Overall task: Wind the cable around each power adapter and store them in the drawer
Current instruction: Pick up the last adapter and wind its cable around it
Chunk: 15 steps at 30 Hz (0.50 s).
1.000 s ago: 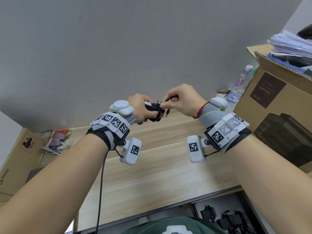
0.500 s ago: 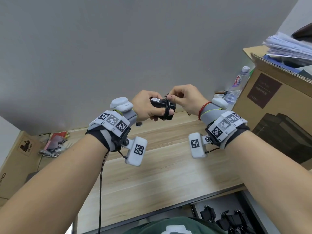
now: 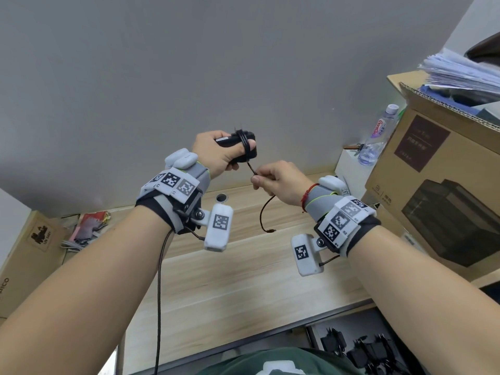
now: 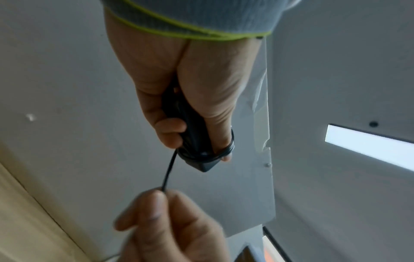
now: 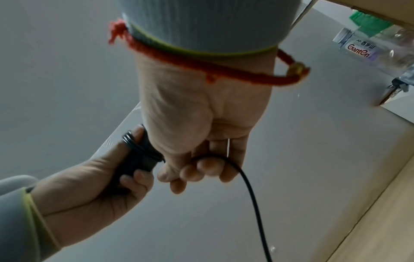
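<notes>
My left hand grips a black power adapter held up in front of the grey wall, thumb pressed over several cable turns wound round it. The same adapter shows in the left wrist view, and in the right wrist view the adapter sits in that fist. My right hand, lower and to the right, pinches the thin black cable a short way from the adapter. The cable's loose tail hangs below it, plug end free above the desk. An open drawer at the bottom right holds several black adapters.
A light wooden desk lies below my arms. Large cardboard box with papers on top stands at right, a water bottle beside it. Another cardboard box and small clutter sit at the left. A cable hole is in the desk.
The left hand has lifted the adapter higher. The right hand has moved down and away from it, drawing out a length of cable whose tail now hangs free.
</notes>
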Motion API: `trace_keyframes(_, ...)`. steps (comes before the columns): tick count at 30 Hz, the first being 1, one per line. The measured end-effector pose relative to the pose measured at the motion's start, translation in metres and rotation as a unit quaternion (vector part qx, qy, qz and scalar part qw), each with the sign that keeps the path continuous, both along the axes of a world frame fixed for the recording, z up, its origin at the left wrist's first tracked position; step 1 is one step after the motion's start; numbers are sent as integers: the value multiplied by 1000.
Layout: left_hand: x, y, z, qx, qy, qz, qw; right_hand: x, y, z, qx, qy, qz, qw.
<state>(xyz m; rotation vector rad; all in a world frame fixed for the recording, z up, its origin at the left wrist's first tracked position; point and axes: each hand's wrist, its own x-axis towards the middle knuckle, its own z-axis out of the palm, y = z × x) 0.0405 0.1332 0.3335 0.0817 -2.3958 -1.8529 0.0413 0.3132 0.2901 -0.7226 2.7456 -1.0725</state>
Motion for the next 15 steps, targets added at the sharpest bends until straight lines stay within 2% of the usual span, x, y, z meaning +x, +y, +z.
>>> trace_keyframes(7,-3,-17,-16,-143,-54,35,988,3,-3,15,-10,39,3,999)
trace_keyframes(10,3,-18,-20,-188,-75,4,979,-1,1,25,-26,61,-9,998)
trace_keyframes(15,13,-8,-17,-213,-82,-56,972,-8,5,36,-27,77,-11,997)
